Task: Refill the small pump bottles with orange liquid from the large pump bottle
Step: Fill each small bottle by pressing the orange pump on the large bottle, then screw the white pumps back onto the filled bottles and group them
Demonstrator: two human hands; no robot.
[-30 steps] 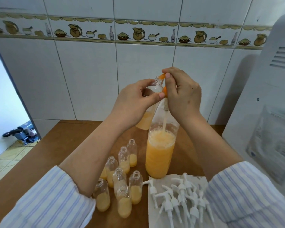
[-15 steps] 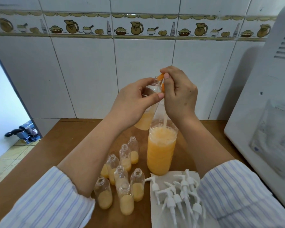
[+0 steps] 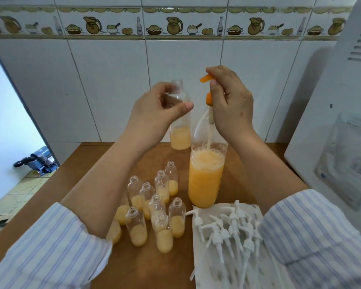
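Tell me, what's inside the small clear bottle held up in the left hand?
Pale orange liquid fills the bottom part of the small clear plastic bottle; above that it looks empty and its mouth is open. The left hand covers part of its side.

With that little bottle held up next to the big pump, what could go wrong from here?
1. The left hand holds the small bottle apart from the orange pump nozzle; a press now by the right hand would likely squirt liquid onto the table.
2. The open, uncapped filled bottles crowd under the left forearm; lowering the arm could topple them.
3. Drips might land on the white pump tops lying beside the large bottle.
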